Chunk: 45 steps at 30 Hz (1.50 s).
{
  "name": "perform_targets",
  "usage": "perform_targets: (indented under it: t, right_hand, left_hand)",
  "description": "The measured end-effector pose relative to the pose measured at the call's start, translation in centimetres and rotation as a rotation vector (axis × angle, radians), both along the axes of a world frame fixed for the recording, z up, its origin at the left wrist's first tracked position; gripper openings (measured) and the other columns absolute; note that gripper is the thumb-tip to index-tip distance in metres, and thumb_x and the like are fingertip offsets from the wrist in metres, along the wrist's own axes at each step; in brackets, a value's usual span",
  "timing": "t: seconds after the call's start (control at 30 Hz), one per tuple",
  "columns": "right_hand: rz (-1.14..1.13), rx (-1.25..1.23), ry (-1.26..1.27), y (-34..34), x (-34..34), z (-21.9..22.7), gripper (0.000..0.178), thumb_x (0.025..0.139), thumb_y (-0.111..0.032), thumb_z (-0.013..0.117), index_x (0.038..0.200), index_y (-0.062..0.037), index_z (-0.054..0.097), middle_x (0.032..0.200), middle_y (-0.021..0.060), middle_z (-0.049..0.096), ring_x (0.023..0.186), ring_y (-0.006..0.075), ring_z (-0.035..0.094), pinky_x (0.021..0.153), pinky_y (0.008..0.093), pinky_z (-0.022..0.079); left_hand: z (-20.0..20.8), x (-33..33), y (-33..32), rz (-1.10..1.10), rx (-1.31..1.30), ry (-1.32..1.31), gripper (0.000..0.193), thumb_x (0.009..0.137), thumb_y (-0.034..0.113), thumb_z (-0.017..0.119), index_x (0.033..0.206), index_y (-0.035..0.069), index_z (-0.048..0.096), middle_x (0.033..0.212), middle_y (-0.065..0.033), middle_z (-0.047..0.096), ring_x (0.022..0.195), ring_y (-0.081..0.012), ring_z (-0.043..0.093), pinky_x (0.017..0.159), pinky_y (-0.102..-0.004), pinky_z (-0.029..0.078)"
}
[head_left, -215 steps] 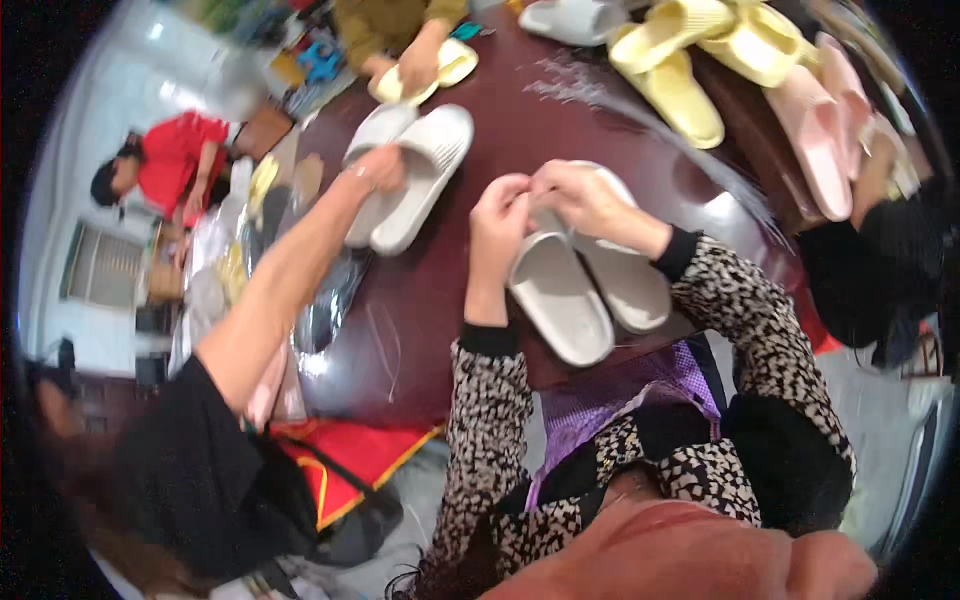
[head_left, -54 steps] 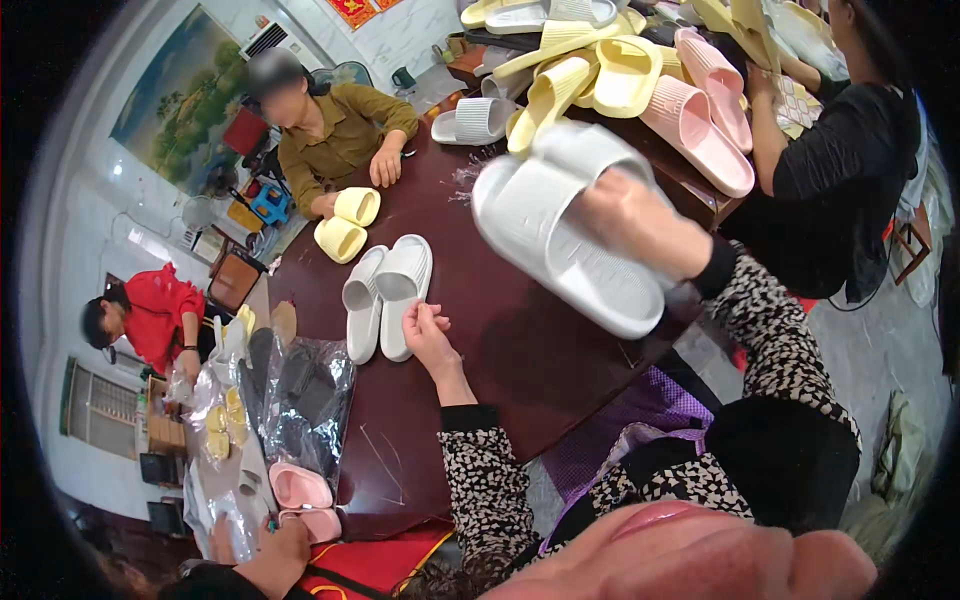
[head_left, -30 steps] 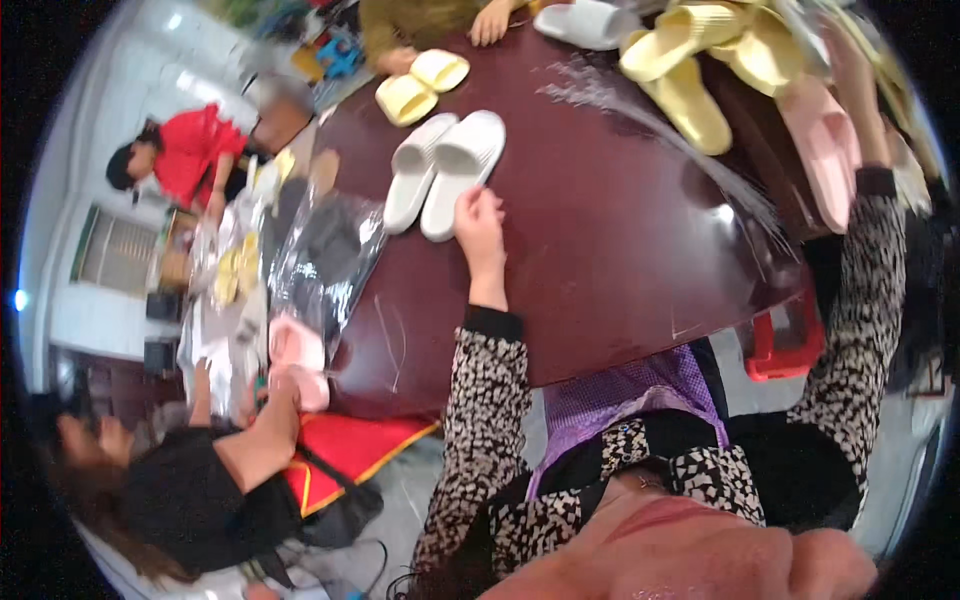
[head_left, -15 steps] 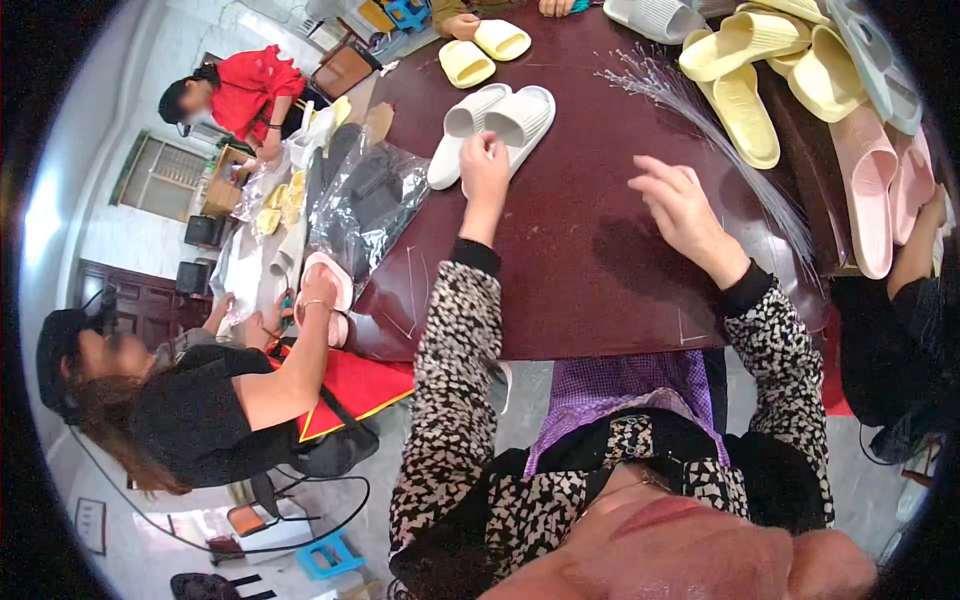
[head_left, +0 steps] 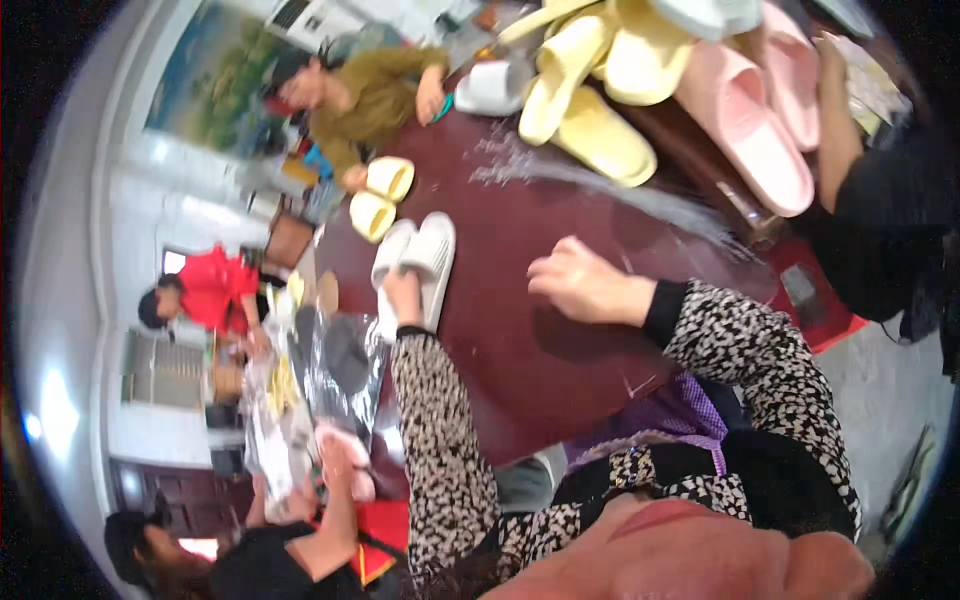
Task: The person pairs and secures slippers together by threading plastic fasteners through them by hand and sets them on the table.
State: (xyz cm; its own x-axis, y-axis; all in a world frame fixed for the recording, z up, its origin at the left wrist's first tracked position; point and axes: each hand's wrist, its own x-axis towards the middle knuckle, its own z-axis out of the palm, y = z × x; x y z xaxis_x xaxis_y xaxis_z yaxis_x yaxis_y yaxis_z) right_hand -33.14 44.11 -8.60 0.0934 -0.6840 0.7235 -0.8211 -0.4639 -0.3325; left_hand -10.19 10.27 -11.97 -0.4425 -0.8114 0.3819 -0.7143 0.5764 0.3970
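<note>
Currently the left hand [head_left: 402, 296] rests on the near end of a pair of white foam slide slippers [head_left: 418, 262], which lies side by side on the dark red tabletop [head_left: 520, 340], toward 10 o'clock from the right hand [head_left: 578, 284]. Left fingers are hidden against the pair; whether they clamp it I cannot tell. Right hand hovers empty over bare tabletop, fingers loosely curled, not closed on anything. Judged step: the white pair is being placed or steadied. Next move likely calls for a fresh slipper from the heap of yellow and pink foam slippers [head_left: 640, 90] at 12 to 1 o'clock.
</note>
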Motion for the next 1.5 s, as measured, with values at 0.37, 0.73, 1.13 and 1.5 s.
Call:
perform_targets:
  t: [0.37,0.73,1.13,1.5]
  right_hand:
    - [0.064,-0.146,-0.026,-1.4,2.7,-0.8,0.012,0.071,-0.005,0.058,0.082,-0.0095,0.06,0.08,0.0028,0.06,0.072,0.0197,0.056,0.077,0.0341,0.04]
    - [0.125,-0.252,0.052,-0.2,5.1,2.2,0.003,0.072,-0.011,0.057,0.07,-0.0116,0.054,0.064,0.0014,0.053,0.065,0.0192,0.055,0.073,0.0351,0.037]
    - [-0.059,-0.339,0.102,-5.2,5.6,-2.7,0.009,0.076,-0.015,0.054,0.071,-0.0113,0.059,0.063,0.0027,0.053,0.063,0.0201,0.053,0.075,0.0371,0.038]
    - [-0.051,0.072,0.219,1.4,0.5,2.2,0.009,0.076,-0.015,0.055,0.07,-0.0111,0.061,0.065,0.0046,0.057,0.067,0.0219,0.057,0.08,0.0427,0.04]
  left_hand:
    - [4.8,-0.9,-2.4,0.116,0.159,0.285,0.021,0.072,0.01,0.055,0.077,-0.01,0.061,0.072,-0.02,0.063,0.066,-0.0273,0.059,0.064,-0.0406,0.045]
    - [28.6,-23.8,-0.7,-0.152,-0.255,0.228,0.039,0.071,0.034,0.072,0.083,-0.003,0.067,0.083,-0.0191,0.067,0.077,-0.0258,0.064,0.072,-0.037,0.047]
    - [31.7,-50.9,11.5,-0.415,-0.146,0.338,0.036,0.071,0.031,0.064,0.072,-0.005,0.066,0.064,-0.0169,0.064,0.06,-0.0262,0.062,0.061,-0.0401,0.049]
    - [30.6,-49.8,16.0,-0.543,0.161,0.158,0.025,0.085,0.024,0.056,0.097,0.004,0.066,0.085,-0.009,0.065,0.076,-0.0152,0.061,0.064,-0.0314,0.048]
